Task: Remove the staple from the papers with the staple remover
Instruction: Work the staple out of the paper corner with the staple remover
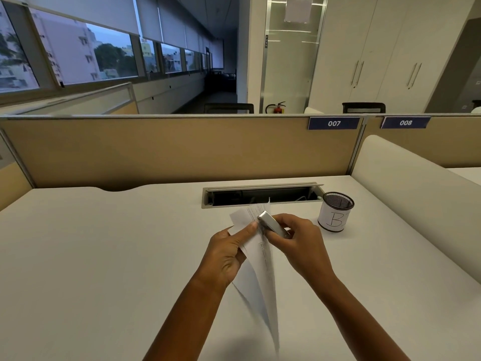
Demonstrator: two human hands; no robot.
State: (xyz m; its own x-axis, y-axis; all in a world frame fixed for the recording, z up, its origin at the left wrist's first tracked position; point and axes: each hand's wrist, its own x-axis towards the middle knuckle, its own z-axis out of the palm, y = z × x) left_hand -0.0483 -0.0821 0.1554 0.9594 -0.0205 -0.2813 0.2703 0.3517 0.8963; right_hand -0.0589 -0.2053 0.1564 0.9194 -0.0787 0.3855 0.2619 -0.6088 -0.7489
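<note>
Both bare forearms reach forward from the lower edge and converge toward the middle. The left hand [226,252] is turned thumb-up, its thumb and fingers [250,228] pinched together on what it holds. The right hand [302,239] faces it, back toward the camera, fingers curled closed around its tool, knuckles raised, wrist slightly bent.

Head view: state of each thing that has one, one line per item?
papers: held up off the desk, pinched near the top, sheets hanging and fanned apart.
staple remover: pressed to the papers' top edge; staple itself not visible.
left hand: shut on the papers.
right hand: shut on the staple remover.
mesh cup: upright on the desk, contents not visible.
desk cable hatch: open.
</note>
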